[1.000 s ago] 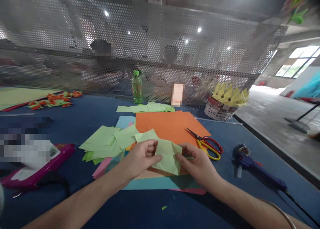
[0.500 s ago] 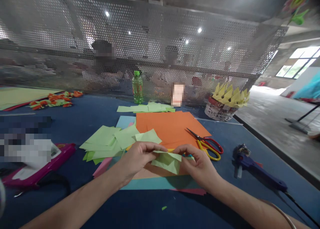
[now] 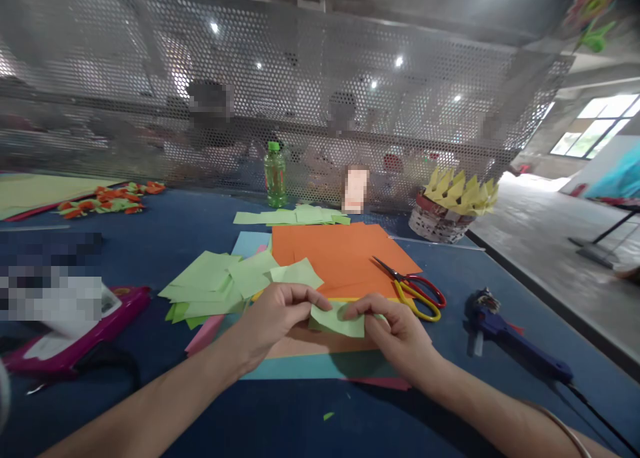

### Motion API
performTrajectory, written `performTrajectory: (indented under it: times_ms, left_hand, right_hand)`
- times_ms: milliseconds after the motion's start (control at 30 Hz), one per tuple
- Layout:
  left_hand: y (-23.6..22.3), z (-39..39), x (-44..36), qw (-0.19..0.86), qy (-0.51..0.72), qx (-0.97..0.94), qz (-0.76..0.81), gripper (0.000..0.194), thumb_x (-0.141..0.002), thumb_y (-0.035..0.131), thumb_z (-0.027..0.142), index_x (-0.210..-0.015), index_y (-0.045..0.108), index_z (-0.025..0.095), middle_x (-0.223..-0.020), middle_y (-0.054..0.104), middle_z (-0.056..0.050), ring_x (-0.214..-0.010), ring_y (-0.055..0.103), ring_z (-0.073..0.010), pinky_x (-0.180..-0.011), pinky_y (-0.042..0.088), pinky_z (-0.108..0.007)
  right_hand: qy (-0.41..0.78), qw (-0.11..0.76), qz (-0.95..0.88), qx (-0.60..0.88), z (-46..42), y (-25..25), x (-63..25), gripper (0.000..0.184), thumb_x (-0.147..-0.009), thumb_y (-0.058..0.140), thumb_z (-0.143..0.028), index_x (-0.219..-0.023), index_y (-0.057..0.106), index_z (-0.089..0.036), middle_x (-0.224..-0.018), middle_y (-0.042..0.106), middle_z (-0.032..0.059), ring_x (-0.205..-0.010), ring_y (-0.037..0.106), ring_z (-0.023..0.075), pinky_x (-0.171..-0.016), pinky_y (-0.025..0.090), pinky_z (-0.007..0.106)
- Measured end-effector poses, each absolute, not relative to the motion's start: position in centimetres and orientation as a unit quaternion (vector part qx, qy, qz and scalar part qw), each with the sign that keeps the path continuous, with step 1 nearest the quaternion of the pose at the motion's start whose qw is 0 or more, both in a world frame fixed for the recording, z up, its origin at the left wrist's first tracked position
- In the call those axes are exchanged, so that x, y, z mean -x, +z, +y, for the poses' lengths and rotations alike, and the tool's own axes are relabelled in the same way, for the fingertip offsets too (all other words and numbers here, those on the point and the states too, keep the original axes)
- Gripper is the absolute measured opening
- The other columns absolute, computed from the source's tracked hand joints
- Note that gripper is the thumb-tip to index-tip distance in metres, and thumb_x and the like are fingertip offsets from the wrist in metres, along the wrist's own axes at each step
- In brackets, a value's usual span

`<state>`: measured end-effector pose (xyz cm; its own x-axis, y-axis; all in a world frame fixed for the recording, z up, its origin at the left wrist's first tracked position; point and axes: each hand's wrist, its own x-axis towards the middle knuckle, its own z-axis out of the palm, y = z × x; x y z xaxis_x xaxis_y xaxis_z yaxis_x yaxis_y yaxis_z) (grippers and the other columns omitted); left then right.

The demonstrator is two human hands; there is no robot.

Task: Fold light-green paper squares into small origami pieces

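Note:
Between my two hands is a small piece of light green paper (image 3: 336,323). My left hand (image 3: 280,318) pinches its left edge with thumb and forefinger. On the paper's right side, my right hand (image 3: 393,328) grips it, the forefinger lying over the top edge. Underneath are stacked coloured sheets, with a large orange sheet (image 3: 335,251) just beyond. To the left lies a loose pile of light green paper squares (image 3: 210,285). Scissors (image 3: 413,290) with one red and one yellow handle rest on the orange sheet's right edge, near my right hand.
A glue gun (image 3: 520,348) lies at the right, its cord trailing. A green bottle (image 3: 275,177) and a basket with yellow paper points (image 3: 450,205) stand at the back by a perforated metal screen (image 3: 300,65). A magenta device (image 3: 90,335) sits at the left.
The green paper has turned in my fingers; its lower right corner now sits higher and its face lies flatter. My right forefinger has moved over its upper edge.

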<state>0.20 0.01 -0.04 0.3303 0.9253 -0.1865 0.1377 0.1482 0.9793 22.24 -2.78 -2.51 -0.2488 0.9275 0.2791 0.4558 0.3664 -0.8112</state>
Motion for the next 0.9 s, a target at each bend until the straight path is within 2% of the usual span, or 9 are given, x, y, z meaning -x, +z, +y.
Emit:
performTrajectory:
  times_ms: [133, 200, 267, 367, 533, 600, 700, 800, 900]
  left_hand:
    - [0.2, 0.0, -0.2, 0.585, 0.328, -0.568, 0.476, 0.026, -0.066, 0.058, 0.027, -0.084, 0.074, 0.017, -0.072, 0.065, -0.001, -0.068, 0.057, -0.0159, -0.068, 0.044, -0.027]
    - [0.2, 0.0, -0.2, 0.553, 0.321, -0.599, 0.481, 0.030, -0.065, 0.056, 0.026, -0.087, 0.075, 0.017, -0.075, 0.066, -0.002, -0.068, 0.055, -0.0162, -0.066, 0.042, -0.028]
    - [0.1, -0.1, -0.2, 0.523, 0.310, -0.632, 0.480, 0.035, -0.064, 0.054, 0.024, -0.091, 0.075, 0.017, -0.076, 0.065, -0.002, -0.066, 0.052, -0.0157, -0.063, 0.040, -0.027]
    - [0.0, -0.4, -0.1, 0.526, 0.285, -0.665, 0.447, 0.041, -0.063, 0.053, 0.024, -0.097, 0.075, 0.017, -0.078, 0.065, -0.002, -0.063, 0.051, -0.0152, -0.060, 0.038, -0.027]
    - [0.0, -0.9, -0.4, 0.561, 0.257, -0.684, 0.390, 0.029, -0.077, 0.060, 0.029, -0.102, 0.069, 0.018, -0.093, 0.067, -0.005, -0.081, 0.061, -0.0199, -0.069, 0.046, -0.027]
    - [0.0, -0.9, -0.6, 0.540, 0.277, -0.692, 0.392, 0.021, -0.082, 0.063, 0.033, -0.096, 0.063, 0.018, -0.089, 0.065, -0.004, -0.083, 0.062, -0.0197, -0.072, 0.047, -0.027]
    - [-0.3, -0.8, -0.9, 0.501, 0.319, -0.701, 0.394, 0.024, -0.083, 0.067, 0.037, -0.097, 0.057, 0.019, -0.088, 0.062, -0.002, -0.080, 0.060, -0.0169, -0.072, 0.048, -0.025]
    - [-0.9, -0.8, -0.9, 0.505, 0.289, -0.705, 0.406, 0.026, -0.087, 0.064, 0.043, -0.096, 0.062, 0.019, -0.083, 0.060, -0.001, -0.074, 0.058, -0.0156, -0.065, 0.047, -0.023]
    - [-1.4, -0.8, -0.9, 0.521, 0.260, -0.700, 0.413, 0.030, -0.090, 0.059, 0.046, -0.085, 0.066, 0.018, -0.072, 0.055, 0.001, -0.069, 0.057, -0.0157, -0.061, 0.047, -0.023]
  right_hand:
    - [0.330, 0.378, -0.728, 0.468, -2.9, -2.2, -22.3, 0.032, -0.081, 0.043, -0.013, -0.093, 0.072, -0.021, -0.089, 0.069, 0.0023, -0.077, 0.060, 0.0155, -0.069, 0.043, 0.027]
    - [0.361, 0.379, -0.706, 0.477, -3.0, -2.1, -22.4, 0.030, -0.085, 0.042, -0.016, -0.095, 0.070, -0.021, -0.088, 0.067, 0.0017, -0.079, 0.058, 0.0155, -0.069, 0.042, 0.026]
    - [0.383, 0.390, -0.678, 0.492, -3.0, -2.1, -22.3, 0.025, -0.093, 0.043, -0.025, -0.101, 0.066, -0.021, -0.083, 0.063, 0.0006, -0.073, 0.055, 0.0147, -0.063, 0.040, 0.025]
    - [0.394, 0.387, -0.664, 0.503, -3.0, -1.9, -22.0, 0.029, -0.097, 0.047, -0.041, -0.109, 0.062, -0.020, -0.075, 0.058, -0.0016, -0.065, 0.051, 0.0133, -0.057, 0.038, 0.023]
    - [0.302, 0.323, -0.716, 0.540, -3.0, -1.4, -21.5, 0.023, -0.091, 0.059, -0.036, -0.078, 0.067, -0.019, -0.069, 0.064, -0.0017, -0.064, 0.055, 0.0127, -0.057, 0.037, 0.023]
    - [0.273, 0.314, -0.725, 0.549, -3.1, -1.4, -21.4, 0.022, -0.091, 0.059, -0.034, -0.077, 0.068, -0.020, -0.069, 0.065, -0.0023, -0.063, 0.056, 0.0125, -0.057, 0.036, 0.023]
    - [0.251, 0.316, -0.739, 0.540, -3.3, -1.4, -21.4, 0.020, -0.091, 0.058, -0.031, -0.079, 0.069, -0.021, -0.073, 0.069, -0.0024, -0.066, 0.059, 0.0125, -0.059, 0.037, 0.022]
    - [0.231, 0.313, -0.755, 0.528, -3.5, -1.3, -21.4, 0.020, -0.092, 0.059, -0.032, -0.079, 0.069, -0.021, -0.072, 0.069, -0.0025, -0.065, 0.060, 0.0124, -0.059, 0.037, 0.023]
    - [0.208, 0.308, -0.769, 0.520, -3.6, -1.2, -21.3, 0.021, -0.092, 0.059, -0.033, -0.077, 0.069, -0.021, -0.071, 0.069, -0.0024, -0.065, 0.060, 0.0126, -0.059, 0.037, 0.023]
